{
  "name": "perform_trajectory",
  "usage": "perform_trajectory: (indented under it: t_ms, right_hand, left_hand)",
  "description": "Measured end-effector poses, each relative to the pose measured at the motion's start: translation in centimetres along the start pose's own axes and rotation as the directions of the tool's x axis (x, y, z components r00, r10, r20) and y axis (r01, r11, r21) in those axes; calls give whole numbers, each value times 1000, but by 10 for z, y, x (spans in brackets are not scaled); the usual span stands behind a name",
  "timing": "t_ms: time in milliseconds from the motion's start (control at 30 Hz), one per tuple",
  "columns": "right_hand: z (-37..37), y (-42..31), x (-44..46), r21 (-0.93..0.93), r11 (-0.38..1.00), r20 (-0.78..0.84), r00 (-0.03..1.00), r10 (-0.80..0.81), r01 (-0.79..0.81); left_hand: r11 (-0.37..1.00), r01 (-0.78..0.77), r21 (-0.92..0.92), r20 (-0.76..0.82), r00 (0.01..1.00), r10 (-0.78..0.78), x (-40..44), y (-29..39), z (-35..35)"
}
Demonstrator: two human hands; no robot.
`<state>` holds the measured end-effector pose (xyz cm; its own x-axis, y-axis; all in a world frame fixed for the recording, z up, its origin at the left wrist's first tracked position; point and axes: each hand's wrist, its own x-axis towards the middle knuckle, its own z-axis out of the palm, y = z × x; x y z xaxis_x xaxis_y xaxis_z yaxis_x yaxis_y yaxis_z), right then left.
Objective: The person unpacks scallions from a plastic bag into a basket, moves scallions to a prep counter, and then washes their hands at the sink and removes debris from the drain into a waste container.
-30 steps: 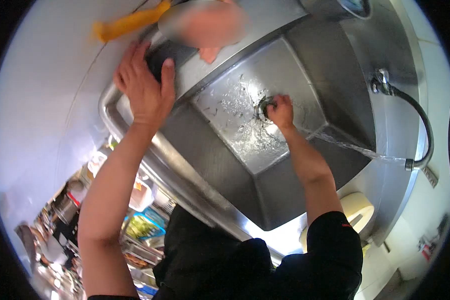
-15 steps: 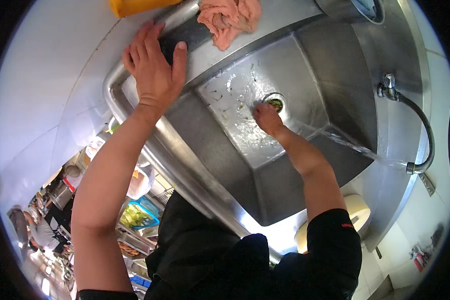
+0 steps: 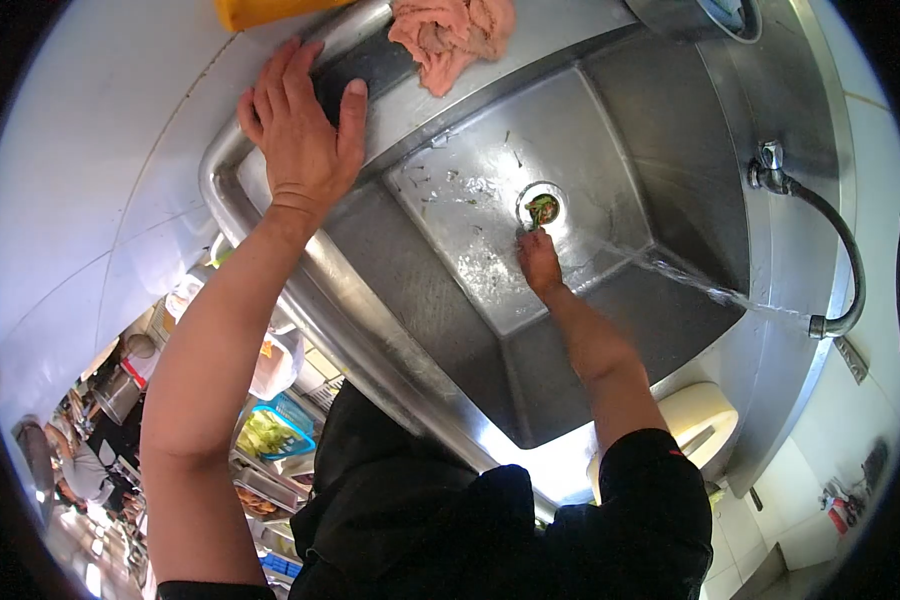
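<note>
We are resting our left hand, spread, on the edge of the steel sink. Green scraps are sitting in the drain, probably light, limp and slippery, best pinched mid-clump; whether our right hand is pinching them, we are unable to say.

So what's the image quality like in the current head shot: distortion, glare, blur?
Head view: strong fisheye bowing of the sink, with black corners; head view: glare whitens its near ledge and the drain ring; head view: right hand slightly soft, left hand fairly crisp.
</note>
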<state>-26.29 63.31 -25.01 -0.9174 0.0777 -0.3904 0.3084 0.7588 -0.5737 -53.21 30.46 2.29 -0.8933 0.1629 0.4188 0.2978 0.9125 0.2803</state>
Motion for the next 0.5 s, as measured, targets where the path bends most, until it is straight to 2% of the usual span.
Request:
perform_trajectory:
  t_ms: [33, 67, 133, 167, 200, 267, 400, 433, 467, 500]
  right_hand:
    - [1, 4, -3, -161, 974, -154, 971, -184, 159]
    - [3, 7, -3, -162, 974, -154, 971, -182, 157]
    - [5, 10, 4, 61, 998, -338, 940, 51, -33]
    - [4, 9, 10, 82, 996, -426, 903, 54, -21]
    - [2, 10, 19, 83, 996, -426, 903, 56, -23]
    - [-12, 4, 35, 472, 875, -470, 870, 148, 106]
    - [-30, 2, 42, 482, 876, -472, 845, 253, 7]
    - [-23, 19, 34, 441, 891, -398, 866, 304, -110]
    - [-21, 14, 22, 439, 892, -400, 865, 302, -109]
    - [-14, 6, 5, 249, 945, -371, 881, 294, -210]
  left_hand:
    - [1000, -11, 22, -9, 1000, 11, 0, 0, 0]
    - [999, -24, 45, -17, 1000, 24, 0, -1, 0]
    - [999, -27, 39, -27, 999, 28, 0, 0, 1]
    - [999, -30, 34, -37, 999, 32, 1, 0, 1]
    - [999, -32, 33, -35, 999, 33, 1, -1, 2]
    - [999, -9, 32, 2, 1000, 9, -1, -2, 2]
    - [999, -14, 31, -9, 1000, 15, 1, 0, 1]
    - [1000, -19, 23, -21, 1000, 20, 2, 1, 1]
    - [1000, -22, 17, -31, 999, 23, 1, 0, 1]
    - [1000, -21, 15, -32, 999, 22, 1, 0, 1]
